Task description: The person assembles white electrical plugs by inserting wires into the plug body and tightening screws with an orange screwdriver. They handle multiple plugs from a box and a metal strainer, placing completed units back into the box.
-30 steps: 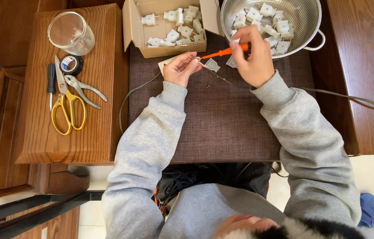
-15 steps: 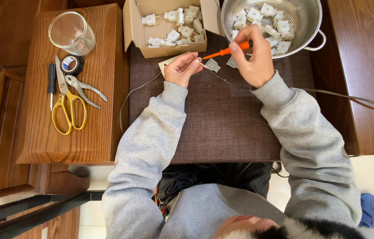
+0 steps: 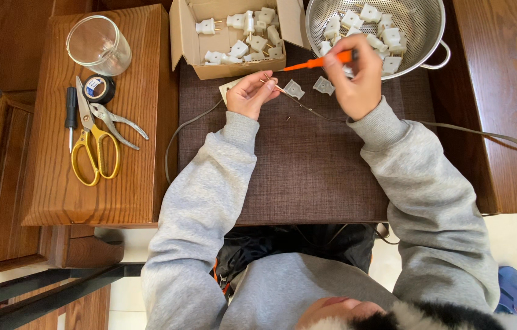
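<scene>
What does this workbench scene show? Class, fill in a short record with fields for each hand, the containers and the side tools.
Left hand: pinches a small plug part with thin wire
Right hand: holds an orange screwdriver, tip toward the left hand
Cardboard box: holds white plug parts
Metal colander: holds more white plug parts
Mat: two loose grey plates near the hands
Side table: glass jar, tape roll, yellow scissors, pliers, small screwdriver

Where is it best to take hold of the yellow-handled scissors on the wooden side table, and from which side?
Probably by the yellow loops of the yellow-handled scissors, coming from the near edge of the wooden side table. The loops lie toward the person with bare wood around them, while the blades point away, beside the black screwdriver and crossing the pliers, near the tape roll.
</scene>
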